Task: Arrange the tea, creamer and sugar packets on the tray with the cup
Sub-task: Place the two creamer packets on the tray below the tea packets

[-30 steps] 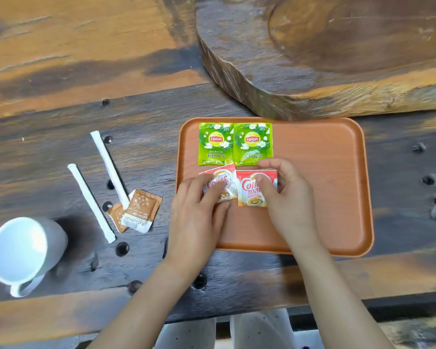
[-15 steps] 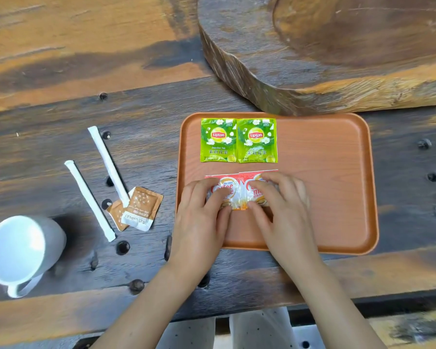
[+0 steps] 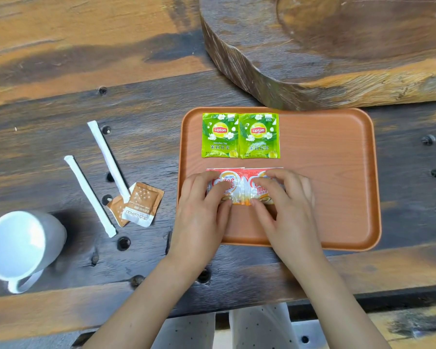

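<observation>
An orange tray [image 3: 337, 177] lies on the dark wooden table. Two green Lipton tea packets [image 3: 220, 135] [image 3: 259, 136] sit side by side at its upper left. Just below them, two red-and-white creamer packets lie edge to edge. My left hand [image 3: 202, 212] presses its fingertips on the left creamer packet [image 3: 224, 183], and my right hand [image 3: 287, 205] presses on the right creamer packet [image 3: 261, 187]. Two brown sugar packets [image 3: 141, 202] overlap on the table left of the tray. A white cup [image 3: 18, 245] stands at the far left, off the tray.
Two long white paper-wrapped sticks [image 3: 108, 157] [image 3: 90, 196] lie slanted between the cup and the tray. A thick raised wooden slab [image 3: 325, 46] borders the tray's far side. The tray's right half is bare. The table's near edge runs close to my wrists.
Both hands have slid the two creamer packets together and squared them into a row under the tea packets. My fingers now lie flatter on them.
</observation>
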